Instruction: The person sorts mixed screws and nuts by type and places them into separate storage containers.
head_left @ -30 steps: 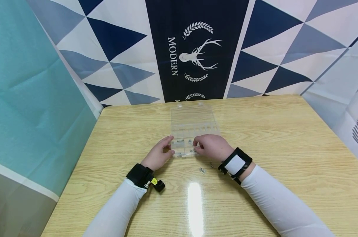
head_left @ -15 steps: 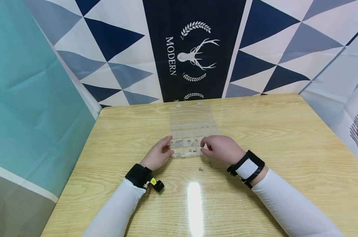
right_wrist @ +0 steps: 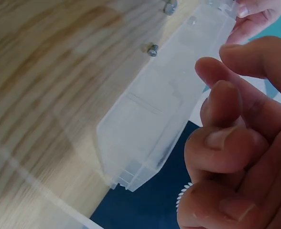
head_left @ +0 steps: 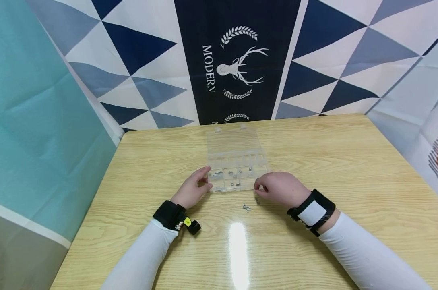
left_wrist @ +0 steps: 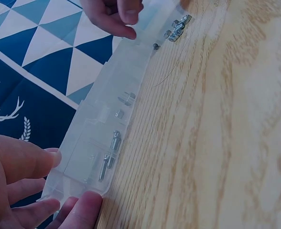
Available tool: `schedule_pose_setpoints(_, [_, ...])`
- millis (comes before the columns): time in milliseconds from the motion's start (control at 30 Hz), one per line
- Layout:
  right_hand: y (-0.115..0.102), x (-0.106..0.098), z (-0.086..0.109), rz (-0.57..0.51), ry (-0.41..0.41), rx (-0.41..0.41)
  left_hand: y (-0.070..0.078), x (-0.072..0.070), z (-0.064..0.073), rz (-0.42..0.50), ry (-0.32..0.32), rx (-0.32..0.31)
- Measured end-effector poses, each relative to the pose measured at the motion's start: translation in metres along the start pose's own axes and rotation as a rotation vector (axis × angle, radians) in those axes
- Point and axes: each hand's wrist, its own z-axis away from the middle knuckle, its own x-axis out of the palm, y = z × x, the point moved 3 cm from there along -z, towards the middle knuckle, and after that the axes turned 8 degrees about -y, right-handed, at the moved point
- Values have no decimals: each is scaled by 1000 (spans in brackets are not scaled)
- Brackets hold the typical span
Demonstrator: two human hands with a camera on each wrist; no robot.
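Observation:
A clear plastic compartment box (head_left: 247, 186) lies with its lid (head_left: 233, 141) laid back, away from me. My left hand (head_left: 193, 187) grips its left end, thumb at the front corner and fingers at the back. Inside lie screws (left_wrist: 114, 143) and nuts (head_left: 232, 184). My right hand (head_left: 282, 188) is at the box's front right corner. In the right wrist view its fingers are bent, with nothing between thumb and index finger. One small screw (right_wrist: 153, 50) lies on the table close to the box's front edge, near the right fingertips.
Several small metal pieces (head_left: 246, 208) lie in a little pile on the wooden table (head_left: 168, 153), in front of the box. A patterned cloth (head_left: 146, 80) hangs behind the table, and a teal one (head_left: 52, 112) at the left.
My right hand has moved right and towards me, from over the middle compartments to the front right corner, uncovering more metal pieces in the box. The left hand stays at the left end.

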Motion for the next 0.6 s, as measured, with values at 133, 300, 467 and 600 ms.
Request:
schedule_pose_setpoints(133, [2, 4, -1, 15, -22, 12, 0, 0, -1, 0, -8, 5])
schedule_pose_setpoints(300, [3, 6, -2, 14, -30, 29, 3, 0, -1, -5, -6, 10])
schedule_pose_setpoints(467, [2, 8, -3, 22, -30, 34, 5, -1, 1, 4, 2, 22])
schedule_pose_setpoints(600, [1, 12, -3, 44, -21, 25, 4, -1, 2, 8, 8, 28])
